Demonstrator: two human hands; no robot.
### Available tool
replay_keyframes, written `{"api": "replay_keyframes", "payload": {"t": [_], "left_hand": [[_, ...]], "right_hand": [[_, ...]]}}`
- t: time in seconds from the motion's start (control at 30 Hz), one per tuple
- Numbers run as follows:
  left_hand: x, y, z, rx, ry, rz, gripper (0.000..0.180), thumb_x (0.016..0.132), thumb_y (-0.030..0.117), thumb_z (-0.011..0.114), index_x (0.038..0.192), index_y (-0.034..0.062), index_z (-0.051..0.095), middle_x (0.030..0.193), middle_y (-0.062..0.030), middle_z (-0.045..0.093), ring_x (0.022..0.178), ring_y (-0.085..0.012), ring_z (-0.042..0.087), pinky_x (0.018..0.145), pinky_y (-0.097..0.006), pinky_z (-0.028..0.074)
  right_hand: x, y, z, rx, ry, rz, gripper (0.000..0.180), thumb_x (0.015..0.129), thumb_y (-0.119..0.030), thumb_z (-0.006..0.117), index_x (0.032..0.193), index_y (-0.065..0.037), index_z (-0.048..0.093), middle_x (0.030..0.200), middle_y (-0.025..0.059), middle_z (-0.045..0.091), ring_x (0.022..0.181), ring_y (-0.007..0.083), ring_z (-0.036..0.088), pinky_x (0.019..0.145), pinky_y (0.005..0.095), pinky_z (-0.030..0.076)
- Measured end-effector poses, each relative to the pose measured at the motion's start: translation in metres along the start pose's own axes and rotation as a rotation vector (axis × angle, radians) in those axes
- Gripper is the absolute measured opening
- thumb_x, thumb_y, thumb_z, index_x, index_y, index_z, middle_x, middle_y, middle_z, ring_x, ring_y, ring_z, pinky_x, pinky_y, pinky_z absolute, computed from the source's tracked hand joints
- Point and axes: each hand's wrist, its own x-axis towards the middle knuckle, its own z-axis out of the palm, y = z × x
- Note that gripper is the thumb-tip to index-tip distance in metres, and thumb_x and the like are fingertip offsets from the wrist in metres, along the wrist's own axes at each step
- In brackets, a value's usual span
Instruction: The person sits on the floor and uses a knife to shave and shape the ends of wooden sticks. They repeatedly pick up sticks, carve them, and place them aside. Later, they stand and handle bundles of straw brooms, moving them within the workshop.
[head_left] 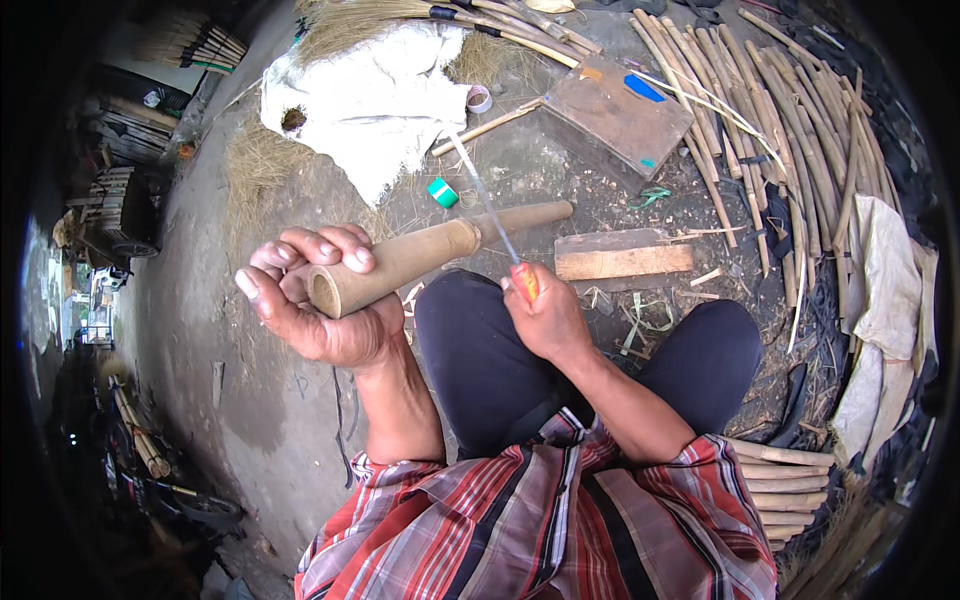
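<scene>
A thick bamboo pole [400, 262] slants across in front of me, its hollow cut end toward the left and its thinner part reaching right. Around the cut end curl the fingers of my left hand [330, 310]. My right hand [550, 318] grips the red and yellow handle of a long, narrow-bladed tool [489, 200]. Its blade points away from me and crosses the pole just past a node. Whether the blade is a saw's or a knife's I cannot tell, nor whether it touches the bamboo. The pole passes above my left knee [470, 345].
Beyond the pole lie a green tape roll [442, 193], a white sack [365, 100] and a wooden box [620, 115]. A wood block [624, 258] rests on the right among shavings. Many bamboo sticks [790, 150] line the right side; straw brooms [370, 20] lie at the back.
</scene>
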Motion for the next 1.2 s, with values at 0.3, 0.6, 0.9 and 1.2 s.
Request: {"api": "replay_keyframes", "payload": {"t": [0.3,0.6,0.9,1.2], "left_hand": [[-0.001,-0.017,0.010,-0.037,-0.020,0.097,0.060,0.107,0.061,0.032,0.100,0.0092,0.061,0.076,-0.0107,0.059,0.073,-0.0255,0.061,0.067,-0.037,0.051],[0.002,-0.016,0.008,0.023,0.127,0.067,0.053,0.106,0.060,0.042,0.092,0.0125,0.060,0.082,-0.0068,0.057,0.065,-0.0229,0.062,0.061,-0.035,0.054],[-0.003,-0.022,0.016,-0.197,0.023,0.023,0.066,0.105,0.066,0.031,0.098,0.0091,0.063,0.079,-0.0117,0.062,0.071,-0.0250,0.060,0.065,-0.036,0.051],[0.000,-0.024,0.019,-0.171,-0.087,-0.009,0.059,0.110,0.053,0.027,0.095,0.0077,0.062,0.074,-0.0137,0.061,0.060,-0.0256,0.060,0.056,-0.035,0.052]], "right_hand": [[0.002,-0.016,-0.009,0.126,-0.065,0.063,0.022,0.093,-0.022,0.073,0.093,-0.004,0.059,0.074,0.0200,0.064,0.071,0.0413,0.069,0.059,0.0442,0.051],[0.006,-0.012,-0.016,0.017,-0.077,0.138,0.023,0.094,-0.023,0.069,0.094,-0.001,0.061,0.076,0.0213,0.065,0.073,0.0389,0.069,0.065,0.0439,0.052],[0.002,-0.009,-0.029,0.058,-0.085,0.020,0.023,0.093,-0.019,0.070,0.096,0.001,0.062,0.075,0.0194,0.066,0.074,0.0337,0.070,0.068,0.0397,0.053],[0.003,-0.024,-0.043,0.117,-0.071,-0.199,0.024,0.094,-0.022,0.070,0.093,0.000,0.060,0.068,0.0153,0.062,0.060,0.0259,0.063,0.059,0.0395,0.048]]}}
